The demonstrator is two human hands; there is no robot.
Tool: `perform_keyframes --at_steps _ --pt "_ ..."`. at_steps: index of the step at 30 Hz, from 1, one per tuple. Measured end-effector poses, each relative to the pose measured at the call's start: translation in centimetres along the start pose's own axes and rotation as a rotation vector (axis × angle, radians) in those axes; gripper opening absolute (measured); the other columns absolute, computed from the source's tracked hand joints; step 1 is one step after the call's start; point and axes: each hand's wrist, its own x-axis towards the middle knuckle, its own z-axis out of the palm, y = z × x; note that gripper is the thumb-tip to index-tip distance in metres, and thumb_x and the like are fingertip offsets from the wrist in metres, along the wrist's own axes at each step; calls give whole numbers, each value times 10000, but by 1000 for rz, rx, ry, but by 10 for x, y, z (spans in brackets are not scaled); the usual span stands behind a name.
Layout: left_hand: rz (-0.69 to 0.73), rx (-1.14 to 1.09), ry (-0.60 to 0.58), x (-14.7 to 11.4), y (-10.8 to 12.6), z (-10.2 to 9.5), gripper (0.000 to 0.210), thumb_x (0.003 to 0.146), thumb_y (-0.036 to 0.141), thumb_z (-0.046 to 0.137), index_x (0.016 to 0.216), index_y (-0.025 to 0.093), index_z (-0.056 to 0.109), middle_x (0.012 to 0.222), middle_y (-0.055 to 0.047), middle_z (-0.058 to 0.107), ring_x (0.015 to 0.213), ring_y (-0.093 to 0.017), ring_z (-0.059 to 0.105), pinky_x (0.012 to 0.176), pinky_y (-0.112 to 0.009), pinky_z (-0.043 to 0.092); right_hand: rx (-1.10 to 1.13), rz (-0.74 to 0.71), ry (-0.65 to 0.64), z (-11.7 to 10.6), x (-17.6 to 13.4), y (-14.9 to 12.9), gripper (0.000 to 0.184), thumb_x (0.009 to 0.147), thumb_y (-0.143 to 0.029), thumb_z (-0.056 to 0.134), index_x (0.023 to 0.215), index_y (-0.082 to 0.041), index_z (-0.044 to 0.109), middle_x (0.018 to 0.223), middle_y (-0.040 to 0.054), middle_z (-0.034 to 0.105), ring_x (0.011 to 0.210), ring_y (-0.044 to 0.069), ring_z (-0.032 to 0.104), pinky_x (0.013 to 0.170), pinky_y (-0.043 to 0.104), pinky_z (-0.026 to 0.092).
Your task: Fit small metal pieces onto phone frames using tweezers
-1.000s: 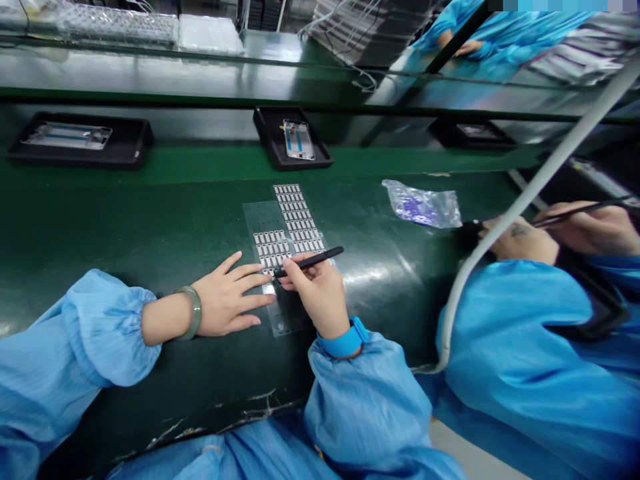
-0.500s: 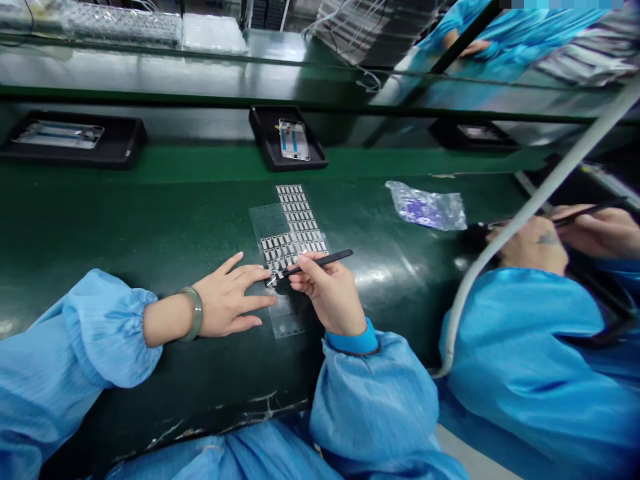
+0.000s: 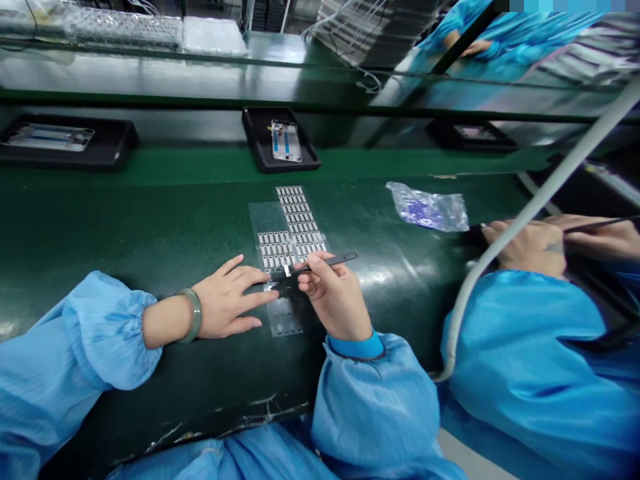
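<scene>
Pinched in my right hand is a pair of black tweezers, pointing left. A small pale piece shows at the tips, above the lower part of a clear plastic sheet. Rows of small silvery stickers or tabs cover the middle of that sheet. A second sheet of the same pieces lies against its right side. My left hand rests palm down with fingers spread, its fingertips on the clear sheet's left edge. The tweezers' tips are partly hard to make out.
Black trays holding phone frames stand along the back: one at left, one at centre, one at right. A plastic bag with purple bits lies right. Beyond a pale curved tube are a co-worker's hands.
My right hand has shifted slightly right with the tweezers, lifting a small pale piece off the sheet. The back trays have slid a little left. My left hand stays nearly still.
</scene>
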Motion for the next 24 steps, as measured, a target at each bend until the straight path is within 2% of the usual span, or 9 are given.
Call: perform_keyframes --at_steps 2,4,6,10,13,16,20,22,24 --pt "-87 -160 70 4 2 -3 390 936 384 525 1268 184 567 1211 -139 592 1128 -277 555 1043 -548 399 -1 -25 -17 2 -2 0 339 604 -383 823 760 -185 596 689 -23 711 494 57 611 486 159 528" --pt "-209 -339 156 11 5 -6 335 943 377 516 1197 175 598 1068 -105 628 1011 -226 597 936 -427 501 -9 -49 -35 4 -5 2 319 622 -377 814 762 -186 601 703 -16 719 496 59 610 493 168 528" --pt "-301 -436 224 17 9 -6 268 951 353 502 1115 173 614 976 -73 629 902 -174 619 826 -324 542 -21 -73 -46 6 -7 4 302 636 -368 808 773 -186 610 702 -9 724 492 66 611 496 180 528" --pt "-334 -433 259 23 17 -8 193 943 320 498 897 172 613 859 -33 610 772 -121 613 726 -245 543 -39 -126 -41 8 -13 8 296 646 -350 811 812 -186 628 704 6 733 497 90 624 501 212 537" --pt "-336 -356 245 27 9 -15 175 919 311 516 840 180 599 823 -20 594 758 -124 597 697 -245 536 -17 -179 -4 6 -15 5 288 659 -359 805 811 -189 627 718 12 735 492 91 615 495 220 530" --pt "-374 -193 253 47 -21 -22 137 906 279 520 940 176 602 939 -51 610 906 -174 599 825 -325 533 31 -243 60 -1 -16 -1 277 684 -386 783 809 -200 620 750 11 736 482 76 585 487 215 508" --pt "-510 76 264 100 -91 -26 322 894 206 578 1206 129 550 1315 -140 514 1247 -276 473 1061 -467 400 67 -290 130 -13 -15 -5 275 696 -400 775 807 -199 623 788 27 742 474 59 554 459 192 467" --pt "-593 189 261 126 -125 -28 363 911 226 597 1256 131 532 1352 -141 493 1273 -293 456 1064 -514 385 63 -290 140 -17 -15 -6 280 686 -396 786 794 -188 633 788 41 745 457 55 539 443 189 457" --pt "-648 272 234 145 -150 -30 349 929 298 602 1243 155 549 1316 -109 528 1207 -273 521 1009 -513 440 53 -285 141 -19 -16 -5 283 677 -391 796 787 -179 644 780 49 744 445 57 531 429 191 455"
